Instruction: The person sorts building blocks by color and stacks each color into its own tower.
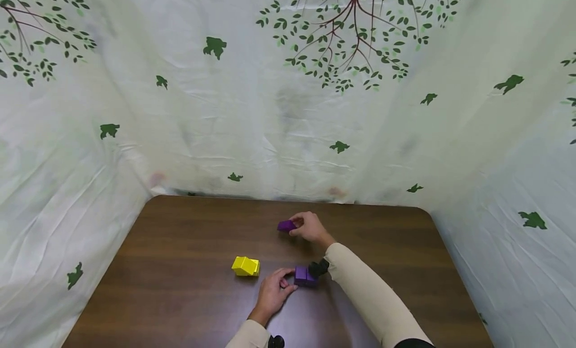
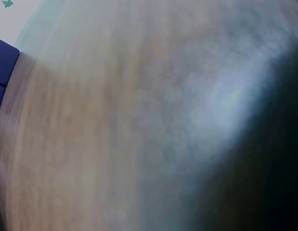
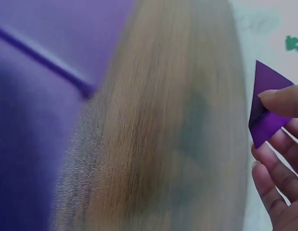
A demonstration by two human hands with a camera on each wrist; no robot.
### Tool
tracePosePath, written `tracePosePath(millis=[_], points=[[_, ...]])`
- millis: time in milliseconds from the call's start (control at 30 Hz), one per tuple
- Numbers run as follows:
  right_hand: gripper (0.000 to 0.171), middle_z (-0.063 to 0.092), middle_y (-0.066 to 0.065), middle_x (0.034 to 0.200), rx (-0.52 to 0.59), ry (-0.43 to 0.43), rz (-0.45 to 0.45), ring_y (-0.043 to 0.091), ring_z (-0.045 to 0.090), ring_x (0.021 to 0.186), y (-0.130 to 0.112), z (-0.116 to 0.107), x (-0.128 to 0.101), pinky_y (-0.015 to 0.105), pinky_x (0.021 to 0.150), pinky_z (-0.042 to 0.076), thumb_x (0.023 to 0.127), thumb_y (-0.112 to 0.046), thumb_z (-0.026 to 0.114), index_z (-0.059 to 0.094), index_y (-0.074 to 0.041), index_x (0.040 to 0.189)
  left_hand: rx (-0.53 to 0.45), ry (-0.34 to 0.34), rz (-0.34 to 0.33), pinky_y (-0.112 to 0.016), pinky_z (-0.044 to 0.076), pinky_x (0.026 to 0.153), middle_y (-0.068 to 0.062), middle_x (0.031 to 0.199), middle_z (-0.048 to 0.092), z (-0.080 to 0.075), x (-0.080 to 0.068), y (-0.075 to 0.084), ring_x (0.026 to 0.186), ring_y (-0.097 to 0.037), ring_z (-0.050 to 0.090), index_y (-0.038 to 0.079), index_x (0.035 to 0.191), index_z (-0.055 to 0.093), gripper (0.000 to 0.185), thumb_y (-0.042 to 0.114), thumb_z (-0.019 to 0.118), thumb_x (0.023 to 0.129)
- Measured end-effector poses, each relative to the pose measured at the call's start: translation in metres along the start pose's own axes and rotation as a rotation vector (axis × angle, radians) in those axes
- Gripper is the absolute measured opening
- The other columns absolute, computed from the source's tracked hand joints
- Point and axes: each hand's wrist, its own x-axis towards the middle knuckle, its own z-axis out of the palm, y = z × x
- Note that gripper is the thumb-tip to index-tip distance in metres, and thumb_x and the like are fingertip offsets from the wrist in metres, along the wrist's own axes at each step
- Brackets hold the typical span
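Note:
Near the back of the table, my right hand point(image 1: 310, 228) pinches a small purple angular block point(image 1: 285, 226). The right wrist view shows triangular faces on that block point(image 3: 274, 113), with the thumb on one side and fingers on the other. Closer to me, a pair of purple blocks point(image 1: 301, 276) sits side by side on the table, partly hidden by the dark right wrist camera. My left hand point(image 1: 273, 294) holds the pair's left end, index finger at the rear corner and thumb at the front. Only an edge of the purple blocks point(image 2: 3, 62) enters the left wrist view.
Left of the purple pair, yellow angular blocks point(image 1: 245, 266) stand together on the brown wooden table point(image 1: 180, 298). White cloth point(image 1: 252, 113) printed with leaves surrounds the table at the back and sides. My right forearm point(image 1: 373, 293) reaches over the table's right half.

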Motion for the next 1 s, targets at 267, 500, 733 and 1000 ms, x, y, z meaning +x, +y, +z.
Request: tracePosePath(millis=[267,500,733,1000], points=[[0.033,0.067,0.006,0.088,0.071,0.004,-0.079,0.018,0.062,0.08,-0.008,-0.009,-0.029,0.027,0.071,0.05,0.073,-0.006,0.082,0.07,-0.002,0.103,-0.004,0.032,0.011,-0.021,0.042,0.059,0.009,0.07,0.057,-0.002,-0.002,-0.001,0.062,0.0,0.049,0.009,0.106,0.071,0.035,0.01,0.083,0.073],[0.031,0.067,0.01,0.09,0.23,0.069,-0.072,0.022,0.063,0.082,-0.003,-0.016,-0.067,0.027,0.072,0.051,0.074,-0.002,0.081,0.069,0.001,0.103,0.001,0.038,0.02,-0.023,0.042,0.06,0.007,0.07,0.057,0.0,-0.002,-0.002,0.062,-0.001,0.05,0.009,0.105,0.071,0.035,0.011,0.084,0.073],[0.032,0.067,0.023,0.093,0.306,0.095,-0.09,0.039,0.063,0.086,-0.023,-0.026,-0.113,0.041,0.076,0.053,0.076,0.004,0.077,0.067,0.01,0.105,0.007,0.034,0.025,-0.023,0.042,0.06,0.007,0.071,0.057,0.0,0.0,0.001,0.062,-0.001,0.05,0.009,0.105,0.071,0.034,0.013,0.084,0.073],[0.032,0.066,0.024,0.098,0.246,0.14,-0.145,0.042,0.062,0.092,-0.028,-0.021,-0.143,0.055,0.084,0.048,0.076,0.005,0.076,0.067,0.012,0.106,0.007,0.011,0.006,-0.023,0.043,0.06,0.007,0.072,0.058,-0.002,0.0,0.005,0.062,-0.003,0.051,0.008,0.105,0.071,0.034,0.013,0.083,0.074]])
